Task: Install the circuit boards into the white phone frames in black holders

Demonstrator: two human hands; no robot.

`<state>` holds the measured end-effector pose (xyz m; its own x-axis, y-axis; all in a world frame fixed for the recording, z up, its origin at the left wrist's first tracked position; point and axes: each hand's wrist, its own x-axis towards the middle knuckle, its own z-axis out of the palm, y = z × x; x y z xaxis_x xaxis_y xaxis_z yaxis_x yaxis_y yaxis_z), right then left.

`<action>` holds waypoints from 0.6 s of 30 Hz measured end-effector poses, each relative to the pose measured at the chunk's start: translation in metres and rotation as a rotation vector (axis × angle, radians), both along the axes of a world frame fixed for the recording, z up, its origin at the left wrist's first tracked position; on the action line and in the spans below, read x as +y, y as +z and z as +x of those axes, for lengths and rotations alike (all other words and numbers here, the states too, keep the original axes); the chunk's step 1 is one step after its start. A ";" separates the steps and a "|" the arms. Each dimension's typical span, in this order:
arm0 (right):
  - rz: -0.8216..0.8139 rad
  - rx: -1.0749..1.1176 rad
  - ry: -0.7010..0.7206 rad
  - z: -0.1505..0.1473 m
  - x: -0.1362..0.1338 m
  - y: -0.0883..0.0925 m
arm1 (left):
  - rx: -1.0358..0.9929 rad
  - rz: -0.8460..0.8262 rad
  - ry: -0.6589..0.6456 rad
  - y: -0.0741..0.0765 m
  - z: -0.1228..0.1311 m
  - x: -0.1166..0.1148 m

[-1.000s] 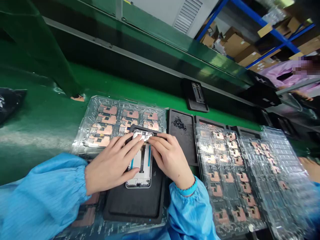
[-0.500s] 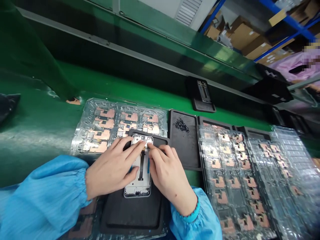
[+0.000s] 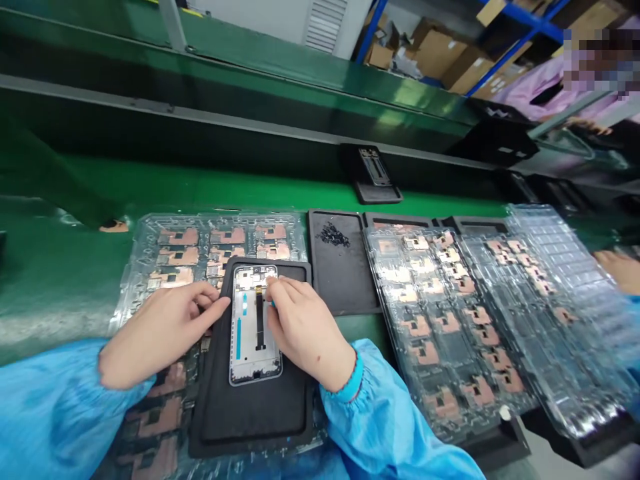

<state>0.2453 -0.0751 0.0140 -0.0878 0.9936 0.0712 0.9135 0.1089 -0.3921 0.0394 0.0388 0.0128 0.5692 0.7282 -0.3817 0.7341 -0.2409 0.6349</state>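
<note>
A phone mid-frame (image 3: 250, 363) with its inner side exposed lies in a black foam tray (image 3: 260, 420). It carries a copper-and-silver circuit board at its top end, a black flex cable (image 3: 259, 323) down the middle and blue strips. My right hand (image 3: 303, 323) rests over the phone's upper right side. Its fingers are pinched at the board's edge, and anything between the tips is hidden. Beside the tray's left edge is my left hand (image 3: 167, 323), fingers loosely bent and thumb apart, its thumb tip close to the rim. No object shows in it.
Clear plastic trays (image 3: 450, 347) of circuit boards stand at right, and another (image 3: 145, 247) lies behind my left hand. A dark tray (image 3: 345, 280) holds small black pieces. Farther back lies another phone frame (image 3: 375, 167). Another person's hand (image 3: 620, 270) is at far right.
My left hand has lifted off the phone and moved left, uncovering the board and blue strips. My right hand stays at the phone's upper right. The whole view has shifted.
</note>
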 end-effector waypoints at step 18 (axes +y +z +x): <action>0.106 0.173 -0.057 0.010 -0.011 0.008 | -0.384 -0.698 0.325 0.004 0.033 -0.021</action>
